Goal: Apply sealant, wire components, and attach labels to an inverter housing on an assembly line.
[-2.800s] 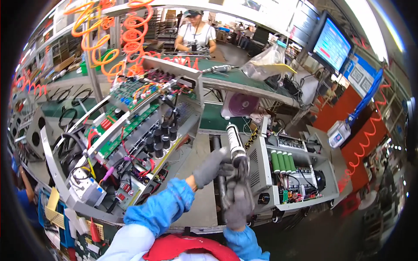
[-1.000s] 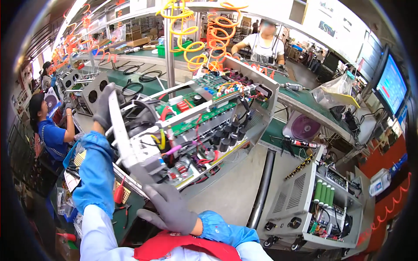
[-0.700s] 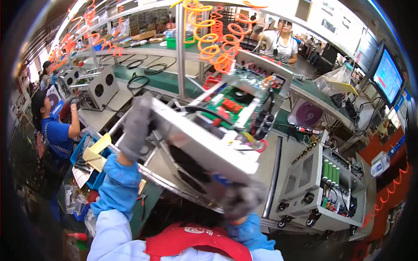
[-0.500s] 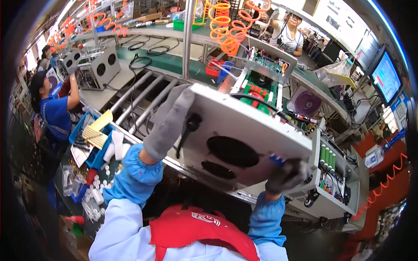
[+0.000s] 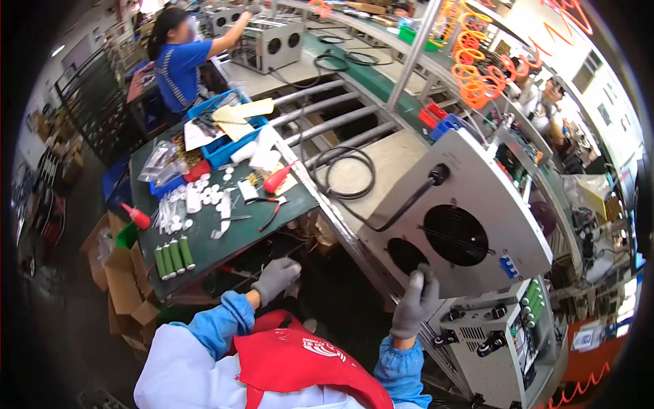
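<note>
Grey fan panel [image 5: 456, 225] under right hand [image 5: 415, 303]

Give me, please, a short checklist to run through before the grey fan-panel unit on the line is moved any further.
1. Right hand on the grey unit: ok, its gloved fingers rest on the lower edge of the panel.
2. Left hand on the unit: not ok, it hangs free below the green work table.
3. Black cable: not ok, it trails loose from the panel and lies coiled on the line.
4. Neighbouring unit clear: cannot tell, it sits close under the panel's edge.
5. Both hands gloved: ok.
</note>
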The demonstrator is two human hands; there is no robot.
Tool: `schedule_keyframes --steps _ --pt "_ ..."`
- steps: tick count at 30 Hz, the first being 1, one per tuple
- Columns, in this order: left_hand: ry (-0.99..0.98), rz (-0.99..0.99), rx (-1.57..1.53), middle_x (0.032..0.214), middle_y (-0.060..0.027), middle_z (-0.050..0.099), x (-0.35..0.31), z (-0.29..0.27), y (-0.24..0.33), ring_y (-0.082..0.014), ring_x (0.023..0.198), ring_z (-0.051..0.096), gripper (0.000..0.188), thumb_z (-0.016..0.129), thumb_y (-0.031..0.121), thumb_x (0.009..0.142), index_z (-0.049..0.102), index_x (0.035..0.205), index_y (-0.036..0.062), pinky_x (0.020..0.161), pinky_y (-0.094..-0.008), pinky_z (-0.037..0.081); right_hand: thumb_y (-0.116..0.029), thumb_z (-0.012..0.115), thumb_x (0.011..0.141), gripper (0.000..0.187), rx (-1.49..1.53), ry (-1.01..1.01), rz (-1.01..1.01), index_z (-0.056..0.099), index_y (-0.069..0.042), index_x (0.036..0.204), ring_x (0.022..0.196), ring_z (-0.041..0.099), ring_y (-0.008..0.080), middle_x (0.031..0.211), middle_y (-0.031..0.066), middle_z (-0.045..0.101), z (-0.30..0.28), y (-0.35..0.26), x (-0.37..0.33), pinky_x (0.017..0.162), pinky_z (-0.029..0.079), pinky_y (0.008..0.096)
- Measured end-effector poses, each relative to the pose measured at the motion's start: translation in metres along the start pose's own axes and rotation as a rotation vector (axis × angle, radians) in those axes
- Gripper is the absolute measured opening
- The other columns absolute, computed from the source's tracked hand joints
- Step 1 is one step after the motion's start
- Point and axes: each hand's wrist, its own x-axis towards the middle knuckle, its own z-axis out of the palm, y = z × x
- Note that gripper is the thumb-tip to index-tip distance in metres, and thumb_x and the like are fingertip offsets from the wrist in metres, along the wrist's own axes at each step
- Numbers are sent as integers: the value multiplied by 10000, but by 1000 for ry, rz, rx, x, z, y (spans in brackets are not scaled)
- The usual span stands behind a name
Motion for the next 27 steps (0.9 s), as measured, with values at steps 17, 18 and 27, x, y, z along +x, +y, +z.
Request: schedule_keyframes --steps 17,18,27 --pt "179 54 301 946 -168 684 -72 -132 -56 -299 906 656 314 561 300 898 672 1027 36 826 -383 500 -355 548 982 287 698 -199 510 599 -73 985 718 540 134 842 1 589 76 -80 130 776 473 296" --pt "227 92 277 912 -170 677 -60 -150 -52 -286 872 652 310 565 297 896 668 1016 30 805 -381 498 -320 516 998 278 974 -341 447 590 -52 989 717 539 133 836 5 588 77 -63 133 807 474 312" --pt "643 298 292 945 -172 692 159 -314 27 -306 871 661 329 593 309 862 666 1020 30 777 -378 511 -412 615 929 399 437 182 460 630 -20 996 715 574 136 821 50 613 90 -107 124 629 495 291"
